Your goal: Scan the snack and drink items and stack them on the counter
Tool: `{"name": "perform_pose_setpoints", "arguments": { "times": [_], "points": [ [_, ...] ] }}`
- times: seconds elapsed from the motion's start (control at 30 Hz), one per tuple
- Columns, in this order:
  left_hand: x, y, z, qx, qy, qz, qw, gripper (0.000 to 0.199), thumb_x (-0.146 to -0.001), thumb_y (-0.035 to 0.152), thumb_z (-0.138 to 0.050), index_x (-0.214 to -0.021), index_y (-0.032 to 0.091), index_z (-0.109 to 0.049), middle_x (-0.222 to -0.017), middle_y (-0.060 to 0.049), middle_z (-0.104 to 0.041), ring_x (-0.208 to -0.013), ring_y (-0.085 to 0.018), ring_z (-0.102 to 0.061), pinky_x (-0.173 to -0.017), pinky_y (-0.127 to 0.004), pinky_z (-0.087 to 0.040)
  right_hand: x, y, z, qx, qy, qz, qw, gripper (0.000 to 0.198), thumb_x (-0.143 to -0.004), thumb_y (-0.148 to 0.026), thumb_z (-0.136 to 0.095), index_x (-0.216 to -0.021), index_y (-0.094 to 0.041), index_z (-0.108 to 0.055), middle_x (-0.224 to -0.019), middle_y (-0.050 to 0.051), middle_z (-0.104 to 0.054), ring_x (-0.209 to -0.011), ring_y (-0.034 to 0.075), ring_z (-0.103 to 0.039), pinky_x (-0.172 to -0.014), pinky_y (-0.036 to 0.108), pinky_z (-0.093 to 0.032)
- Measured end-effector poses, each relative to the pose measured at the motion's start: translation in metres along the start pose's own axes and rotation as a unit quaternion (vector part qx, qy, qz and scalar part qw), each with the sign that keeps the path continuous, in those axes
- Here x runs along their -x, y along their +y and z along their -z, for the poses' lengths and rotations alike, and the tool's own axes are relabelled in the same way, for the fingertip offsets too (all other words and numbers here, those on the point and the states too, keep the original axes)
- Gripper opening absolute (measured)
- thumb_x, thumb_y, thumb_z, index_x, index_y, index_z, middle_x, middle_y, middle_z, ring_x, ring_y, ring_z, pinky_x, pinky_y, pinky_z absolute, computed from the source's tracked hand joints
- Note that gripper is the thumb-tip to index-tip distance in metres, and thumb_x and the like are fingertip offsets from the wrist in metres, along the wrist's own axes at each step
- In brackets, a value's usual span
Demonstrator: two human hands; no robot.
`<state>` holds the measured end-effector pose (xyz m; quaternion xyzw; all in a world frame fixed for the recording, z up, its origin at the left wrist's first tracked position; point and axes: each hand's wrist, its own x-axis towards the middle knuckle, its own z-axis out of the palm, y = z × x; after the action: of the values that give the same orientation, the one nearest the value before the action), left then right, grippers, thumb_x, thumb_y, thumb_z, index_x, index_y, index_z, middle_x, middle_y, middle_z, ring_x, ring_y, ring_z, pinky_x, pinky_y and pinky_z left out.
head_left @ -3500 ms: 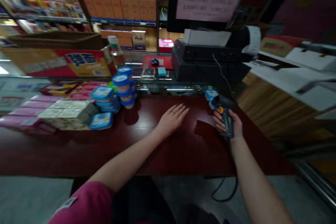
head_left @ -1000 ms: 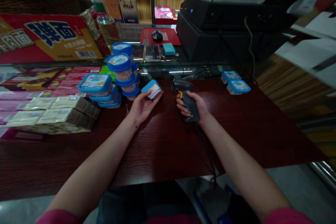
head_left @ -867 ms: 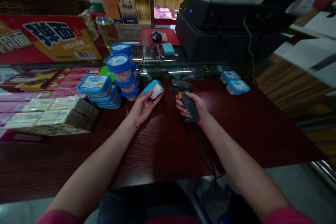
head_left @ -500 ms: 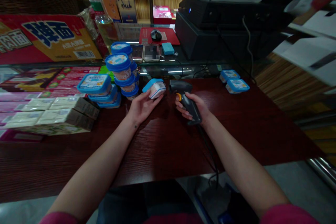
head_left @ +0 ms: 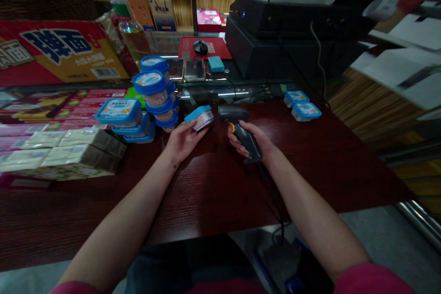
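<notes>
My left hand (head_left: 186,140) is closed around a small blue-lidded tub (head_left: 203,120), which is tilted so its printed side faces the scanner. In my right hand (head_left: 253,142) is a black barcode scanner (head_left: 234,113) with a yellow trigger; a finger rests at the trigger and the scanner's head points left toward the tub. Just left of the held tub stand stacks of round blue-lidded tubs (head_left: 150,83). Beside them is a pile of rectangular blue-lidded tubs (head_left: 119,109). Two more rectangular tubs (head_left: 306,111) sit apart at the right on the dark wooden counter (head_left: 206,193).
Pale cartons (head_left: 74,156) and a red-yellow noodle box (head_left: 69,53) line the left, with a bottle (head_left: 126,27) behind. A mouse (head_left: 200,46), a blue box (head_left: 216,64) and black machines (head_left: 268,50) are at the back. The scanner's cable (head_left: 272,193) hangs over the front edge.
The view has shifted slightly, so most things sit a little further left. The tub in my left hand has turned a little; both hands keep their holds.
</notes>
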<state>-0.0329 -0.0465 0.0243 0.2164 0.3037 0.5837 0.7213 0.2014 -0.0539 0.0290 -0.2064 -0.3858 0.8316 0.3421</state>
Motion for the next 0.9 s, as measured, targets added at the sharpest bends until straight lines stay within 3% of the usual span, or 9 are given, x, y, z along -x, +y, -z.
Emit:
{"name": "perform_pose_setpoints", "arguments": {
  "times": [0.1,0.17,0.33,0.43,0.57,0.67,0.77,0.83,0.9],
  "points": [
    [0.0,-0.005,0.004,-0.113,-0.023,-0.06,0.992,0.05,-0.081,0.018,-0.075,-0.13,0.023,-0.066,-0.131,-0.008,-0.071,-0.127,-0.024,-0.065,-0.116,-0.043,-0.048,0.002,-0.003,0.001,-0.004,0.014,0.0,1.0,0.027,-0.1,-0.044,-0.052,-0.1,-0.017,-0.056,-0.075,-0.002,-0.056,-0.047,0.008,-0.045,-0.033,0.017,-0.039],
    [0.0,-0.01,0.006,-0.235,-0.011,-0.138,0.962,0.065,-0.076,0.023,-0.083,-0.137,0.029,-0.062,-0.139,-0.006,-0.065,-0.13,-0.025,-0.061,-0.118,-0.045,-0.045,0.004,-0.006,0.005,-0.006,0.027,0.007,1.0,0.028,-0.099,-0.045,-0.052,-0.1,-0.017,-0.056,-0.074,-0.002,-0.055,-0.047,0.008,-0.043,-0.032,0.017,-0.037],
    [-0.002,-0.021,0.008,-0.54,-0.024,-0.283,0.793,0.073,-0.068,0.033,-0.092,-0.136,0.023,-0.066,-0.143,-0.014,-0.059,-0.14,-0.032,-0.051,-0.124,-0.048,-0.034,0.011,-0.018,0.023,-0.012,0.071,0.044,0.996,0.028,-0.099,-0.045,-0.049,-0.098,-0.018,-0.054,-0.073,-0.002,-0.053,-0.045,0.008,-0.038,-0.03,0.016,-0.03],
    [0.002,-0.024,0.008,-0.605,-0.084,-0.278,0.741,0.089,-0.07,0.033,-0.09,-0.15,0.019,-0.053,-0.155,-0.019,-0.05,-0.148,-0.032,-0.044,-0.126,-0.047,-0.029,0.015,-0.024,0.035,-0.016,0.102,0.057,0.993,0.028,-0.101,-0.045,-0.045,-0.096,-0.019,-0.053,-0.071,-0.003,-0.052,-0.044,0.008,-0.035,-0.031,0.016,-0.029],
    [0.021,-0.018,0.012,-0.649,-0.172,-0.233,0.703,0.092,-0.079,0.033,-0.082,-0.159,0.021,-0.039,-0.167,-0.017,-0.035,-0.155,-0.032,-0.034,-0.127,-0.047,-0.028,0.019,-0.026,0.045,-0.031,0.125,0.067,0.989,0.028,-0.103,-0.041,-0.038,-0.097,-0.018,-0.053,-0.07,-0.002,-0.051,-0.043,0.009,-0.035,-0.031,0.016,-0.028],
    [0.033,-0.011,0.016,-0.676,-0.177,-0.209,0.684,0.082,-0.088,0.036,-0.073,-0.16,0.028,-0.037,-0.157,-0.013,-0.052,-0.146,-0.031,-0.05,-0.123,-0.048,-0.037,0.024,-0.026,0.048,-0.036,0.123,0.069,0.989,0.025,-0.101,-0.042,-0.043,-0.098,-0.019,-0.052,-0.07,-0.003,-0.051,-0.044,0.009,-0.035,-0.032,0.015,-0.028],
    [0.031,-0.011,0.013,-0.668,-0.167,-0.229,0.689,0.093,-0.083,0.039,-0.078,-0.163,0.031,-0.031,-0.156,-0.012,-0.054,-0.142,-0.031,-0.054,-0.121,-0.049,-0.038,0.036,-0.026,0.052,-0.02,0.114,0.06,0.992,0.025,-0.098,-0.043,-0.05,-0.099,-0.018,-0.053,-0.072,-0.002,-0.053,-0.045,0.009,-0.038,-0.032,0.016,-0.03],
    [0.024,-0.015,0.008,-0.642,-0.208,-0.241,0.697,0.096,-0.081,0.036,-0.081,-0.163,0.03,-0.03,-0.165,-0.013,-0.042,-0.149,-0.03,-0.045,-0.124,-0.048,-0.034,0.049,-0.026,0.057,-0.002,0.103,0.049,0.993,0.027,-0.097,-0.044,-0.053,-0.1,-0.017,-0.055,-0.075,-0.001,-0.055,-0.046,0.009,-0.04,-0.032,0.017,-0.033],
    [0.015,-0.022,0.003,-0.631,-0.249,-0.234,0.696,0.087,-0.083,0.033,-0.078,-0.16,0.029,-0.037,-0.165,-0.013,-0.041,-0.151,-0.03,-0.042,-0.125,-0.047,-0.032,0.065,-0.027,0.064,0.018,0.093,0.041,0.995,0.029,-0.095,-0.045,-0.055,-0.102,-0.016,-0.056,-0.077,0.0,-0.056,-0.046,0.009,-0.042,-0.032,0.018,-0.036]
  ]
}}
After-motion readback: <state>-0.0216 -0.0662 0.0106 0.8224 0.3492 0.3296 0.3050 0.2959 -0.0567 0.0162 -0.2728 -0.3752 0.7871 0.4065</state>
